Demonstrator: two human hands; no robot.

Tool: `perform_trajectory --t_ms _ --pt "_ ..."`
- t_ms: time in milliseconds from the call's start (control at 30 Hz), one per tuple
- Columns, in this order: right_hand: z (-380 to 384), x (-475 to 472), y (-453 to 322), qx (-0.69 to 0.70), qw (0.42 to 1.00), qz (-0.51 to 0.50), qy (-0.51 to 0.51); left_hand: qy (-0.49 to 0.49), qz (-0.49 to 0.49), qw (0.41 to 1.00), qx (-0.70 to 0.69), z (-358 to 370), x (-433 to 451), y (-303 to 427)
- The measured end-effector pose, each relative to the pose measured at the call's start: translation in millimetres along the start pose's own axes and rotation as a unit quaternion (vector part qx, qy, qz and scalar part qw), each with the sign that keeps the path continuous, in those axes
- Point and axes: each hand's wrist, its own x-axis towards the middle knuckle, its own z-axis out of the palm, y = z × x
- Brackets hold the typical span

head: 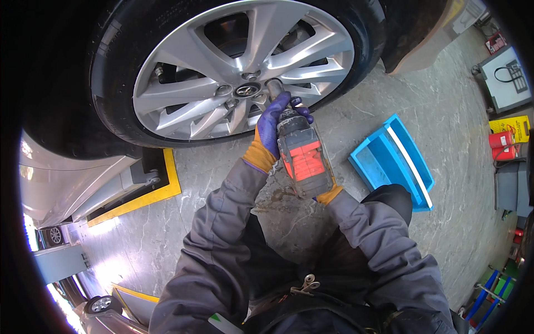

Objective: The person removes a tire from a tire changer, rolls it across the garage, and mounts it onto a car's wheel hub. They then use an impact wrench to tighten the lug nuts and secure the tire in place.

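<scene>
My left hand, in a purple glove with an orange cuff, wraps the front end of a black and red cordless impact wrench. The socket on its nose sits at a lug position to the right of the hub cap. My right hand is at the rear of the wrench; only its orange cuff shows, and its fingers are hidden under the tool body. The silver alloy wheel carries a black tyre. Other lug nuts show around the centre cap.
A blue plastic bin with a white strip stands on the grey floor beside my right knee. A yellow-edged recess lies below the car's body panel. Red fire extinguishers and a white-topped cart stand at far right.
</scene>
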Motion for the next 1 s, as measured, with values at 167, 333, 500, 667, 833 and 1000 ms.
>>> perform_trajectory --t_ms 167,333,500,667,833,1000 --pt "0.7 3.2 1.0 0.104 0.994 -0.037 0.016 -0.001 -0.01 1.0 -0.026 0.0 2.3 1.2" --pt "12.8 21.5 9.5 0.544 0.829 -0.131 -0.022 0.016 -0.01 0.999 -0.034 -0.1 9.1 5.1" --pt "7.2 20.2 13.9 0.313 0.946 -0.051 0.065 0.033 0.012 0.999 -0.041 3.1 12.4 7.5" --pt "8.3 26.7 7.9 0.111 0.976 -0.116 0.149 0.03 -0.009 0.999 -0.026 3.9 12.6 14.6" --pt "20.9 34.6 10.3 0.315 0.934 -0.112 0.123 0.035 -0.015 0.999 -0.004 -0.4 14.3 18.7" --pt "15.2 30.2 44.0 0.322 0.94 -0.084 0.081 0.036 -0.014 0.999 -0.007 -5.4 19.2 18.7"
